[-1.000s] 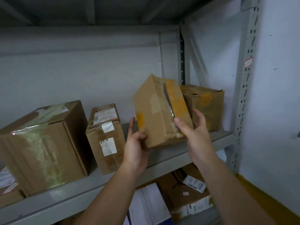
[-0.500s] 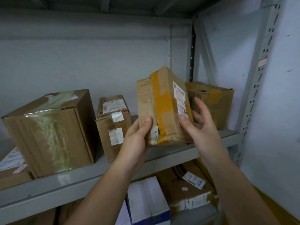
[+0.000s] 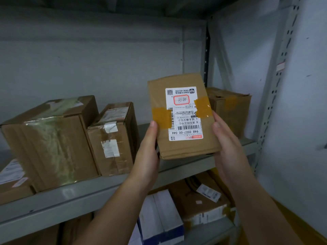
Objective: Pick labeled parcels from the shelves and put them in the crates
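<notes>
Two hands grasping one brown parcel (image 3: 182, 149) above the shelf (image 3: 88, 195) edge: left hand (image 3: 147, 156) and right hand (image 3: 228, 149) at its sides, white label (image 3: 184, 114) facing the camera, upside down

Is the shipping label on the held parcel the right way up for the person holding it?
No: the white label on the parcel held by both hands reads upside down, its printed number inverted.

Grey metal shelving unit (image 3: 74, 197) with perforated grey steel upright (image 3: 276, 96) stands against pale grey painted wall (image 3: 88, 59). Yellow painted skirting band (image 3: 304, 225) lower right. Lighting dim.
</notes>
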